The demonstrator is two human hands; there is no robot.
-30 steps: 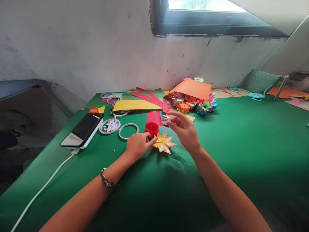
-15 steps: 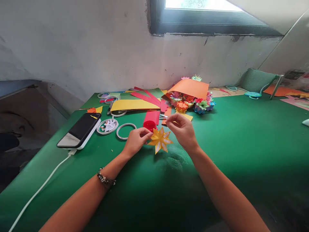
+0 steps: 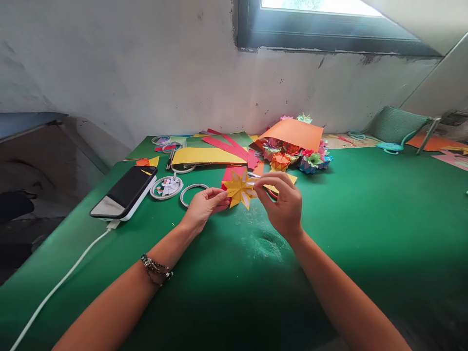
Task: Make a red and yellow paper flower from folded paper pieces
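A yellow paper star [image 3: 240, 189] with pale strips on some of its points is held up above the green table. My left hand [image 3: 206, 205] pinches its left point between thumb and fingers. My right hand [image 3: 283, 201] is closed in a pinch at the star's right edge, by a pale-stripped point; whether the fingertips grip the point or a strip on it is too small to tell. Behind the star lies a red paper piece [image 3: 233, 172], partly hidden by it.
A phone [image 3: 126, 192] with a white cable lies at the left, beside tape rolls [image 3: 166, 187]. Yellow paper [image 3: 208, 156] and red strips lie behind the hands. Colourful paper flowers [image 3: 310, 161] under an orange sheet [image 3: 294, 133] stand at the back. A green pouch [image 3: 398, 126] is at the right.
The star has been raised and tilted, and my right fingertips have come to its right edge. My left hand still holds it. The camera view has shifted slightly.
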